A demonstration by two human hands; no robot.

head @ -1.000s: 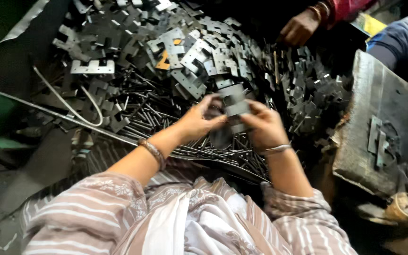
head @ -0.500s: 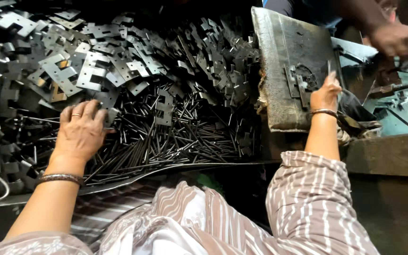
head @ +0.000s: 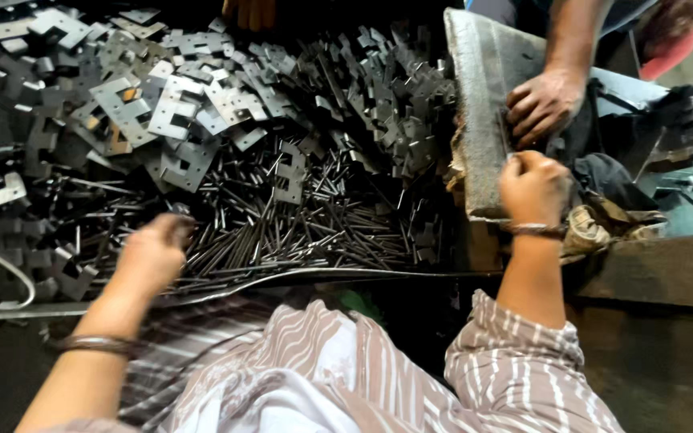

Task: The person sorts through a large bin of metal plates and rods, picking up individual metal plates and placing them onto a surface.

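My left hand (head: 152, 255) is blurred and hangs low over a heap of thin metal rods (head: 298, 232), its fingers curled down at the heap's left edge. Whether it holds any rods is hidden. My right hand (head: 532, 188) is a closed fist at the near right edge of a grey metal slab (head: 479, 120); nothing shows in it. Both wrists wear bangles, and my sleeves are striped. Behind the rods lies a big pile of flat stamped metal brackets (head: 178, 112).
Another person's hand (head: 543, 103) rests on the slab's right edge just beyond my right hand. Dark cloth and metal scraps (head: 667, 160) lie at the right. A bent metal strip (head: 322, 277) edges the pile in front. A white cable (head: 2, 281) curls at the left.
My left hand has dropped from the brackets toward the rods and curled. My right hand has come back to the slab's near edge as a fist, and the other person's hand now rests on the slab.
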